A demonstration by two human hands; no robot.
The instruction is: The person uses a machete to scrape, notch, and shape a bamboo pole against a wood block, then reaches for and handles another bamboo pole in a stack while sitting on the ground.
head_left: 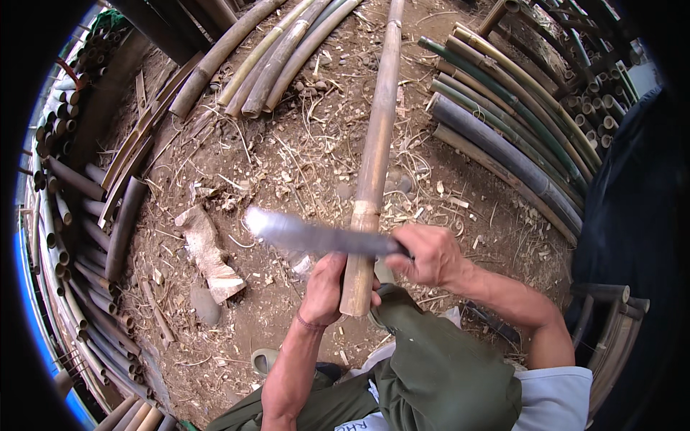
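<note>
A long brown bamboo pole point(374, 158) runs from near my lap away toward the far edge of the view. My left hand point(327, 287) wraps round its near end from beneath, with fingertips showing on the right side. In my right hand point(429, 256) is the dark handle of a machete point(316, 235). Its wide blade lies across the pole just below a node and points left, its tip bright and blurred. Whether the blade touches the bamboo I cannot tell.
Wood chips and shavings litter the dirt floor. A pale chopped wood block point(208, 251) and a grey stone point(205, 305) lie to the left. Bamboo poles point(503, 115) are laid at the right, with more at the far side. Stacked bamboo lengths point(93, 266) line the left.
</note>
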